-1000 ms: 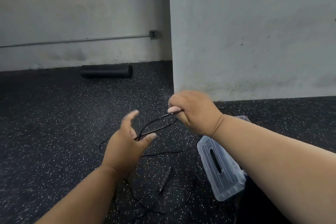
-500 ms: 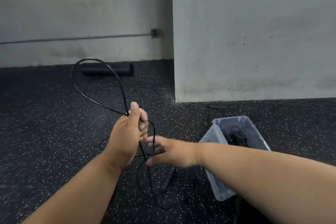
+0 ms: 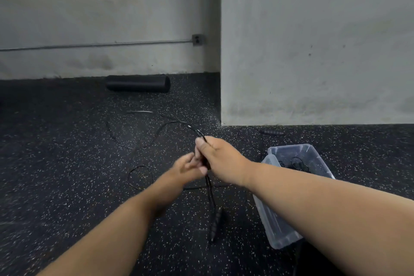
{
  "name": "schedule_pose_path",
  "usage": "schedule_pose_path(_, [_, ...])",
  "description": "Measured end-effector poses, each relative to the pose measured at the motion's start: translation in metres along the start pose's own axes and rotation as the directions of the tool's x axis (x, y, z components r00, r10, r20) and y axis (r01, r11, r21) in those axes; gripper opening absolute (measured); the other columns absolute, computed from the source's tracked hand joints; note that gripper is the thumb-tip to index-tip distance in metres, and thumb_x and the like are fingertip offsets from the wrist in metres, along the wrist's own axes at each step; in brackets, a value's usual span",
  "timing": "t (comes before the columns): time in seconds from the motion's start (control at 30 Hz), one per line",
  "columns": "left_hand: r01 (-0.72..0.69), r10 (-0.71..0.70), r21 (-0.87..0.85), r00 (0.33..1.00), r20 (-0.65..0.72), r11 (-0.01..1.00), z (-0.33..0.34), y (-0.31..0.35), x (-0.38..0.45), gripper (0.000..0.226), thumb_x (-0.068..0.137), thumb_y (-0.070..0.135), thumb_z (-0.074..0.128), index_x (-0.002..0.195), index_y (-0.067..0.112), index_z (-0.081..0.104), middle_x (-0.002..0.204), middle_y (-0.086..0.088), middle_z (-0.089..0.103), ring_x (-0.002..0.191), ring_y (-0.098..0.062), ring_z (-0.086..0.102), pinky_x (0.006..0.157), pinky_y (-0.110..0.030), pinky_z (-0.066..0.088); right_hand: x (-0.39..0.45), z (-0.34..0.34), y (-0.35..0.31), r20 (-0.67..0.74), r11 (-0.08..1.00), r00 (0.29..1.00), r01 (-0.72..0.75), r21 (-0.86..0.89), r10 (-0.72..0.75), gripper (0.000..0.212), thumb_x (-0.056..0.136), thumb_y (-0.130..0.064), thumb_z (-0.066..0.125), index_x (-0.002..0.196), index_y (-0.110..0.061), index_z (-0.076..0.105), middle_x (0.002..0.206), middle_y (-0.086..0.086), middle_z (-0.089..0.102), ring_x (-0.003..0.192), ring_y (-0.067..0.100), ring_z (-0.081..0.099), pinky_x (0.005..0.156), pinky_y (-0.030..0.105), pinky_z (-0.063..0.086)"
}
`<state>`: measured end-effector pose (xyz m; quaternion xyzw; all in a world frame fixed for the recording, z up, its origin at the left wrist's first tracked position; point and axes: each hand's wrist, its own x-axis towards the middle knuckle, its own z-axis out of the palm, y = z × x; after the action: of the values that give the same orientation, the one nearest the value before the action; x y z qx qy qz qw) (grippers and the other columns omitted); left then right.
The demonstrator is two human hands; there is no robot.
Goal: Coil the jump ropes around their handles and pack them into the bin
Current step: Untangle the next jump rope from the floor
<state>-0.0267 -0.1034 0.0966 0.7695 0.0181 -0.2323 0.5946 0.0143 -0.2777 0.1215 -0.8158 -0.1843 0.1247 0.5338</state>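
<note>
Speckled black rubber floor point(image 3: 67, 163) runs to grey walls, and the rope point(image 3: 177, 122) has changed hands: half a second ago the left hand point(image 3: 190, 167) held it, now the right hand point(image 3: 220, 159) grips the gathered strands, loop flicking forward, so another coil forms. Left fingers, blurred, curl around the strands beneath. One handle point(image 3: 215, 224) dangles low; the bin point(image 3: 277, 231) waits right.

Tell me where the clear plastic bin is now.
In the head view, the clear plastic bin stands on the floor at the right, partly behind the right forearm, below the wall corner.
</note>
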Motion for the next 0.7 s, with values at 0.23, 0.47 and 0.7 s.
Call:
schedule_pose_path(0.23, [-0.015, 0.023, 0.261, 0.999, -0.030, 0.965, 0.039, -0.020, -0.001, 0.045, 0.110, 0.059, 0.032, 0.116, 0.036, 0.070, 0.112, 0.002, 0.078, 0.097, -0.018, 0.066, 0.092, -0.036, 0.052, 0.004, 0.004, -0.028, 0.048, 0.936, 0.999, -0.020, 0.351, 0.004, 0.048, 0.112, -0.048, 0.034, 0.101, -0.009, 0.060, 0.101, 0.013, 0.078, 0.095, 0.023, 0.074, 0.092, 0.045, 0.058])
schedule_pose_path(0.47, [-0.267, 0.248, -0.043, 0.934, -0.256, 0.963, 0.011, 0.036, -0.014, 0.051, 0.111, 0.043, 0.031, 0.097, 0.002, 0.056, 0.092, -0.013, 0.078, 0.094, -0.028, 0.077, 0.085, -0.040, 0.064, 0.004, 0.005, 0.019, 0.248, 0.892, 0.962, -0.207, 0.401, 0.112, 0.065, 0.107, -0.059, 0.033, 0.133, -0.007, 0.063, 0.120, 0.022, 0.068, 0.114, 0.037, 0.063, 0.114, 0.055, 0.042])
schedule_pose_path(0.7, [-0.430, 0.248, -0.318, 0.842, -0.479, 0.845, -0.028, 0.056, -0.019, 0.044, 0.108, 0.052, 0.036, 0.095, 0.015, 0.056, 0.081, -0.009, 0.071, 0.091, -0.031, 0.075, 0.085, -0.050, 0.062, -0.013, 0.015, 0.037, 0.496, 0.963, 0.826, -0.240, -0.120, 0.268, 0.069, 0.105, -0.069, 0.025, 0.084, -0.014, 0.062, 0.085, 0.014, 0.072, 0.091, 0.028, 0.069, 0.108, 0.044, 0.040])
